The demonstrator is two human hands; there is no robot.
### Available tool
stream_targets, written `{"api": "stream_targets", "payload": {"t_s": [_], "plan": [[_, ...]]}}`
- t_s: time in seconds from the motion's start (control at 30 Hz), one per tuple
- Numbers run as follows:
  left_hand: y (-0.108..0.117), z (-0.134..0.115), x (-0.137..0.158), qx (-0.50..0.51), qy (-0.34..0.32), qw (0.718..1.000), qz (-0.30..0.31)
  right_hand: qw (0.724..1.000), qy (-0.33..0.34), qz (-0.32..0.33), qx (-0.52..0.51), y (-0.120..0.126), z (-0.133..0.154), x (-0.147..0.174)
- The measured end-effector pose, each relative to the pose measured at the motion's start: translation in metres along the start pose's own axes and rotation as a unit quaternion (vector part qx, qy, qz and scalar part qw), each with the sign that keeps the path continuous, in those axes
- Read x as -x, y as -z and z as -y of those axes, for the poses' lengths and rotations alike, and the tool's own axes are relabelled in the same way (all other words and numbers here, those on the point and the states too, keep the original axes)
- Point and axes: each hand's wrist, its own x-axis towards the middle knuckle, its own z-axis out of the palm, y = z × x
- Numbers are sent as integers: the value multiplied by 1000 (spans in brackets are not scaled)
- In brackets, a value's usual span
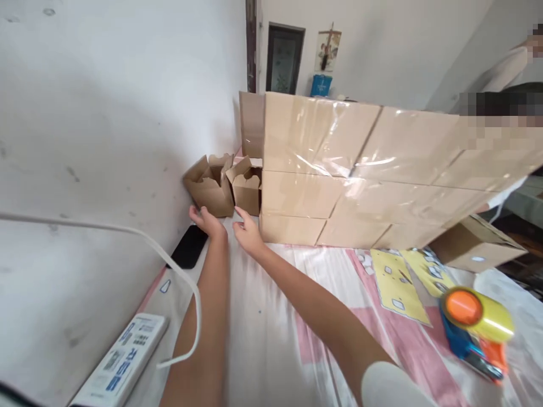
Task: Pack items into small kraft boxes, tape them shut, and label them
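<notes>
Left hand (207,221) and right hand (249,232) stretched forward, side by side, no grip seen.
Left thumb and fingers parted, slightly bent; left open box (211,198) directly beyond them, contact unclear. Right index extended, thumb apart; right open box (247,198) just ahead, touch unclear. Taped carton stack (305,195) right of right fingers.

On the cloth (263,328), the left-hand box (214,198) stood near the wall (106,113) and the right-hand box (246,195) between it and the carton stack (305,195), the left hand (210,222) and right hand (249,234) just before them. A flat device (189,247) lay left of the hands, with a long pack (123,362) nearer the front. On the right, the tape dispenser (473,356) lay before a loose carton (475,246).
</notes>
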Motion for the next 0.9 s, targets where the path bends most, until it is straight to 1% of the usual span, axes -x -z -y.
{"api": "stream_targets", "payload": {"t_s": [0.03, 0.1, 0.17, 0.23, 0.3, 0.4, 0.53, 0.6, 0.67, 0.77, 0.9], "plan": [[1, 11, -15, -6, -6, 1000, 27, 1000, -11, -2, 2, -18, -6, -19], [7, 29, -41, -18, -14, 996, 82, 1000, -27, -4, 2, -43, -21, -51], [14, 42, -62, -27, -21, 991, 129, 999, -37, -5, -7, -58, -34, -73], [21, 47, -76, -34, -27, 985, 164, 999, -46, -13, -21, -67, -44, -85], [26, 47, -81, -39, -29, 981, 187, 998, -56, -23, -36, -71, -51, -88], [31, 42, -77, -42, -30, 977, 208, 997, -56, -24, -54, -70, -55, -86], [34, 37, -71, -38, -28, 972, 232, 998, -27, -10, -55, -64, -60, -85], [34, 39, -73, -35, -25, 971, 233, 999, -12, -16, -43, -63, -61, -89], [34, 41, -76, -33, -21, 973, 229, 998, -17, -42, -31, -64, -60, -96], [33, 45, -81, -30, -11, 974, 224, 994, -56, -98, -17, -71, -54, -114], [33, 49, -82, -35, 10, 974, 226, 988, -72, -139, -10, -80, -46, -151]]}}
